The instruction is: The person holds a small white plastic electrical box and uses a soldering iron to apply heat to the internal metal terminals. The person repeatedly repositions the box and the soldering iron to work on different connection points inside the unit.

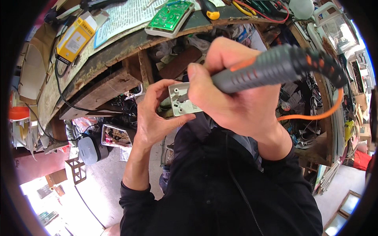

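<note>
My left hand (153,118) grips a small white plastic case (180,101) by its top and bottom edges. Its open face is toward me, showing holes and a slotted area. My right hand (236,106) is wrapped round a thick grey-and-orange corded handle tool (256,70), which looks like a soldering iron. The tool's front end points down-left at the case, mostly behind my fingers; whether its tip touches the plastic I cannot tell. An orange cord (323,114) loops from the tool's back end.
A cluttered workbench (98,65) arches ahead, holding a green circuit board (169,15), yellow box (75,41), printed paper (122,21), screwdriver (210,11) and pliers (242,8). Below are wooden shelving, a box of small items (116,135) and a dark grey case (90,151).
</note>
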`<control>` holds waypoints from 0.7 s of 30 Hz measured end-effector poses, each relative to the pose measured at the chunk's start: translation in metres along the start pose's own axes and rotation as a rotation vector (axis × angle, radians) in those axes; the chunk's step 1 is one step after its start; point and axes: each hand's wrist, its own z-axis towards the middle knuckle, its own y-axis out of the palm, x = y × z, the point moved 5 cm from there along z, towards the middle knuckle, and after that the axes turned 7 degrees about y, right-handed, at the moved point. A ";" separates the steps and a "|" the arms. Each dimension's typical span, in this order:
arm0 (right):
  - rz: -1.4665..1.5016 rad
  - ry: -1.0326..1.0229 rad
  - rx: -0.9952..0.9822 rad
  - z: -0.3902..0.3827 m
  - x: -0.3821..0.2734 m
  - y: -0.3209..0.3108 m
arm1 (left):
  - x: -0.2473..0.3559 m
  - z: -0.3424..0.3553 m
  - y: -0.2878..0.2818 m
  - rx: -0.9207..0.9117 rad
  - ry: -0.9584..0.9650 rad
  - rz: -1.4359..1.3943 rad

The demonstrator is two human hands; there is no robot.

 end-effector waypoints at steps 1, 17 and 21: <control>0.041 0.006 0.009 0.000 0.004 0.005 | 0.001 0.000 0.000 -0.016 -0.003 0.042; -0.083 0.002 -0.079 0.010 0.003 0.021 | -0.001 -0.003 -0.001 -0.010 -0.171 -0.084; -0.094 -0.006 -0.082 0.010 0.004 0.021 | 0.002 -0.001 -0.001 -0.021 -0.166 -0.060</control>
